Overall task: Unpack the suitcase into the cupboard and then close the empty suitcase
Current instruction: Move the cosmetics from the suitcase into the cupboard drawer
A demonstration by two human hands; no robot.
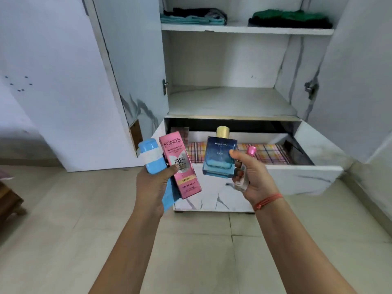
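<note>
Both hands are held up in front of the open drawer (297, 179) at the foot of the cupboard (233, 102), whose two doors stand wide open.

The left hand (156, 183), in front of the drawer's left corner, holds two things. Its fingers (172, 169) curl round a pale blue bottle with a white band (149, 155) and a pink Pond's BB cream box (180, 164), the thumb pressing on the front of the box. The box is tilted, and a light blue piece (169, 197) that I cannot identify hangs below the palm.

The right hand (254, 177), before the middle of the drawer, grips a blue Bella Vita perfume bottle (219, 160) with a gold cap, its thumb on the glass. A small clear bottle with a pink cap (251, 150) is held in the same hand, behind the perfume. A red thread (268, 201) circles that wrist.

A checked lining (271, 153) covers the drawer's bottom. On the upper shelf, well above the drawer, lie two stacks of folded clothes: teal and dark ones (191, 16) on the left, green and black ones (290, 19) on the right.
</note>
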